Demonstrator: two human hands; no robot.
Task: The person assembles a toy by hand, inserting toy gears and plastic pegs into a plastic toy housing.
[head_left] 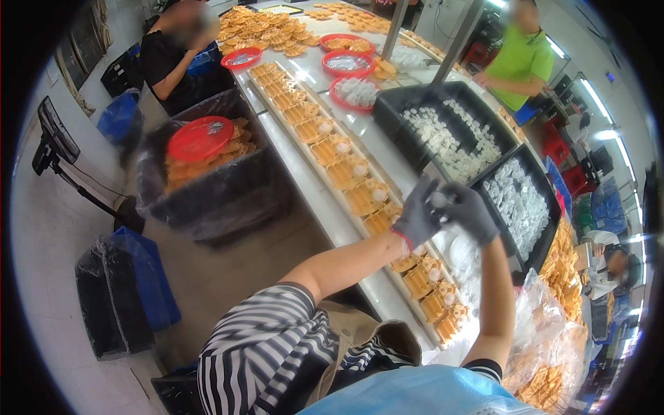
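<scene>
My left hand [416, 218] and my right hand [473, 211], both in grey gloves, meet above the table. Between their fingertips is a small whitish plastic piece [438, 200], which both hands pinch; its exact shape is partly hidden. Under my left forearm runs a long narrow rack [294, 124] with a row of yellow-orange plastic parts [346, 170]. Many of these carry a round whitish piece [361, 170]. Beyond my right hand, a black tray [477, 181] holds clear-white pieces [517, 200]. More white pieces [465, 259] lie loose between my forearms.
Another black bin [394, 111] of white rings stands farther back, near red bowls [354, 93]. Orange parts [266, 31] are heaped at the far end. Left of the table sits a lined black crate [207, 200] with a red lid [200, 138]. Other people [522, 62] work around the table.
</scene>
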